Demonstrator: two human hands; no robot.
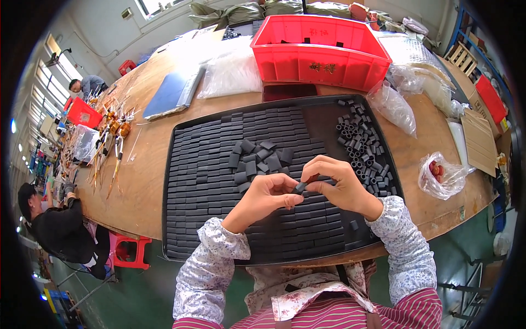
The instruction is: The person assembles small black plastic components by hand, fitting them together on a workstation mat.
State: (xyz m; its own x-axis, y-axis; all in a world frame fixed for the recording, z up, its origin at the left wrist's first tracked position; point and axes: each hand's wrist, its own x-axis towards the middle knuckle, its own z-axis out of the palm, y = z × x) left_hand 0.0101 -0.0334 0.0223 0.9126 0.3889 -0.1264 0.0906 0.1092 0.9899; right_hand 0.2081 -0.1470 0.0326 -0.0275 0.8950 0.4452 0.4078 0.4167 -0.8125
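Observation:
My left hand [268, 196] and my right hand [344, 185] meet over the middle of a large black tray [169, 189]. Fingertips of both are closed on a small black piece [299, 188], partly hidden by the fingers. Flat black pieces [213, 164] lie in tight rows across most of the tray. On top of the rows, just beyond my left hand, is a loose heap of flat black squares [263, 159]. Short hollow black tubes [361, 137] are piled along the tray's right side, beyond my right hand. One lone black piece [354, 225] lies near the front right.
A red crate [323, 68] stands behind the tray. Clear plastic bags [394, 109] and a bag of red items [436, 171] lie to the right. Blue panels [172, 93] and wired copper coils [118, 126] sit at the left. A co-worker [63, 225] sits at the left edge.

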